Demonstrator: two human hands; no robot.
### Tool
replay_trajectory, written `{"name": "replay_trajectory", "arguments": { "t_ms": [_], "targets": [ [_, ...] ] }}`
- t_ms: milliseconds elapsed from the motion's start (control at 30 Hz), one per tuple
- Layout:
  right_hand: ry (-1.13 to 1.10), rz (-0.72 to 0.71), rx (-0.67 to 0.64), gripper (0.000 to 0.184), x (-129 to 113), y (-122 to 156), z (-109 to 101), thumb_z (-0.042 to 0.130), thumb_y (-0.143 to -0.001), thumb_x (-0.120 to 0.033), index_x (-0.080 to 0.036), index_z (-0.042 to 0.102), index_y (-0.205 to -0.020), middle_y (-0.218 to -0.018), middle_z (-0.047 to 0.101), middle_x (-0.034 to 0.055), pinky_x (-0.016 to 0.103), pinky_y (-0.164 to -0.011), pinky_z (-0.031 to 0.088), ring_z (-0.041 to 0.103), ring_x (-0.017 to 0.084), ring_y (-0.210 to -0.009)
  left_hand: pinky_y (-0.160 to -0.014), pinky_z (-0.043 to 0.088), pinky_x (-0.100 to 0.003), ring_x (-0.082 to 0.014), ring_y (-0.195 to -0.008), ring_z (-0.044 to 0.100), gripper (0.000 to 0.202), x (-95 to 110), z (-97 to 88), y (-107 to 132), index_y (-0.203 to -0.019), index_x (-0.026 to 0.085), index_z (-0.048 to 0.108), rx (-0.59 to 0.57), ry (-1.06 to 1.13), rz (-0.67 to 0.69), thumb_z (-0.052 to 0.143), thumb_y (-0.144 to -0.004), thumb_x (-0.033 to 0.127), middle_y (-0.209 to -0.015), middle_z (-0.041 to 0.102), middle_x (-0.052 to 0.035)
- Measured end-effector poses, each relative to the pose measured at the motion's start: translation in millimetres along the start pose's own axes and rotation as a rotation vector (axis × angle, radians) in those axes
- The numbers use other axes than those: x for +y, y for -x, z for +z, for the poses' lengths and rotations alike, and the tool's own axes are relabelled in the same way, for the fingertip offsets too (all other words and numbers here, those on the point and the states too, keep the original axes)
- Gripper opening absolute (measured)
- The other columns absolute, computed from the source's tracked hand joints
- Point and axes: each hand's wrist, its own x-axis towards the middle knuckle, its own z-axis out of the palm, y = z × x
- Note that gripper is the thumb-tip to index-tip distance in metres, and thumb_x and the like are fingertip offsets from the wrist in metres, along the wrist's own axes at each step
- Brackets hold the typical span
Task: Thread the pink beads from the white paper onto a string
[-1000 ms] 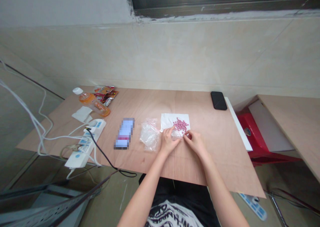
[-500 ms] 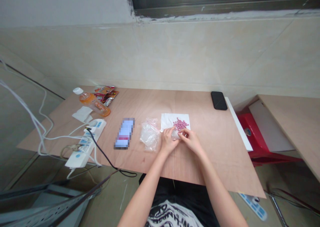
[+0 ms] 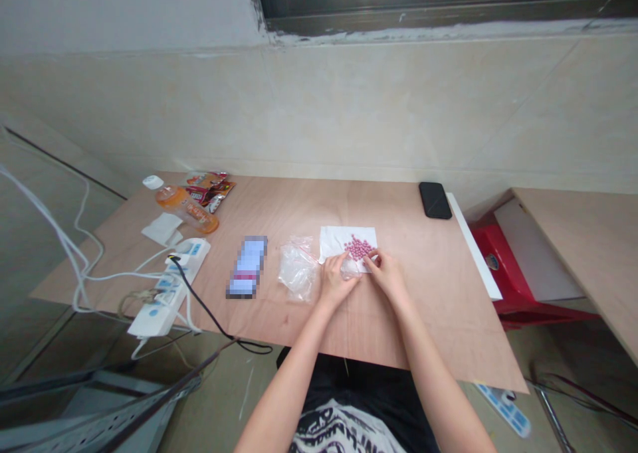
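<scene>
My left hand (image 3: 337,282) and my right hand (image 3: 387,275) meet at the near edge of a white paper sheet (image 3: 335,240) on the plywood table (image 3: 428,293). Between them is a small clear plastic bag (image 3: 350,269), pinched by the fingers of my left hand and my right hand. Just above my fingers lies a heap of several pink pills (image 3: 359,248) on the paper. A larger clear zip bag (image 3: 298,271) lies to the left of my left hand, apart from it.
On the table are a pixelated flat item (image 3: 246,267), a white power strip (image 3: 167,293) with a black cable, an orange drink bottle (image 3: 187,209), a snack packet (image 3: 212,188), a tissue (image 3: 162,228) and a black phone (image 3: 435,200). A red stool (image 3: 498,267) stands at the right.
My right hand has moved a little to the right, away from my left hand, and still pinches the small bag's edge. The pills and paper stay in place.
</scene>
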Motion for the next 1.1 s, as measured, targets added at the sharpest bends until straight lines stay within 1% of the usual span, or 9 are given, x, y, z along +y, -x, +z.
{"name": "replay_trajectory", "arguments": {
  "t_ms": [100, 267, 433, 600, 900, 1000, 1100],
  "targets": [
    [0.036, -0.004, -0.002, 0.027, 0, -1, 1, 0.050, -0.080, -0.045, -0.022, 0.062, -0.081, -0.061, 0.060, -0.0004, 0.023, -0.050, 0.028, 0.055, 0.015, -0.055, -0.092, 0.041, -0.041, -0.0238, -0.104, 0.053, 0.063, 0, -0.1, 0, -0.119, 0.023, 0.052, 0.009, 0.005, 0.008, 0.077, -0.061, 0.026, -0.110, 0.062, -0.0053],
    [0.011, -0.005, -0.009, 0.027, 3, 1, 0, 0.050, -0.081, -0.045, -0.022, 0.062, -0.081, -0.059, 0.058, -0.0012, 0.022, -0.050, 0.029, 0.054, 0.014, -0.054, -0.092, 0.041, -0.041, -0.0238, -0.105, 0.053, 0.062, 0, -0.6, 0, -0.119, 0.022, 0.052, 0.008, -0.005, 0.011, 0.076, -0.062, 0.026, -0.111, 0.062, -0.0056],
    [-0.019, 0.001, -0.027, 0.028, 7, 5, -7, 0.049, -0.081, -0.046, -0.022, 0.062, -0.084, -0.057, 0.057, -0.0017, 0.022, -0.050, 0.030, 0.055, 0.015, -0.054, -0.092, 0.042, -0.039, -0.0228, -0.103, 0.052, 0.062, -1, -0.1, 0, -0.119, 0.021, 0.052, 0.016, -0.003, 0.028, 0.076, -0.062, 0.025, -0.111, 0.061, -0.0059],
    [0.002, 0.032, -0.030, 0.025, 6, 8, -12, 0.051, -0.080, -0.043, -0.021, 0.062, -0.080, -0.059, 0.058, -0.0012, 0.022, -0.050, 0.030, 0.056, 0.015, -0.055, -0.091, 0.042, -0.039, -0.0229, -0.103, 0.053, 0.062, -1, 0.3, 0, -0.120, 0.020, 0.052, 0.021, 0.003, 0.034, 0.076, -0.062, 0.024, -0.111, 0.061, -0.0064],
    [0.043, 0.022, -0.039, 0.025, 10, 10, -6, 0.051, -0.078, -0.040, -0.020, 0.065, -0.079, -0.061, 0.061, 0.0007, 0.022, -0.053, 0.031, 0.055, 0.014, -0.056, -0.093, 0.041, -0.039, -0.0234, -0.105, 0.052, 0.062, 0, -1.2, 1, -0.120, 0.020, 0.052, 0.011, -0.005, 0.022, 0.075, -0.062, 0.024, -0.112, 0.061, -0.0055],
    [-0.034, 0.026, -0.030, 0.025, 10, 11, -5, 0.052, -0.078, -0.041, -0.020, 0.066, -0.079, -0.057, 0.059, 0.0000, 0.022, -0.052, 0.032, 0.054, 0.014, -0.054, -0.092, 0.041, -0.039, -0.0237, -0.104, 0.052, 0.061, 1, -0.9, 0, -0.119, 0.020, 0.052, 0.014, -0.007, 0.023, 0.076, -0.063, 0.025, -0.111, 0.062, -0.0057],
    [-0.218, 0.003, -0.063, 0.027, 7, 11, -4, 0.053, -0.078, -0.042, -0.018, 0.066, -0.080, -0.056, 0.057, -0.0002, 0.023, -0.052, 0.035, 0.052, 0.014, -0.053, -0.092, 0.041, -0.040, -0.0238, -0.103, 0.052, 0.061, 0, -0.3, 0, -0.119, 0.020, 0.053, 0.017, -0.005, 0.026, 0.076, -0.062, 0.026, -0.110, 0.062, -0.0059]
  ]
}}
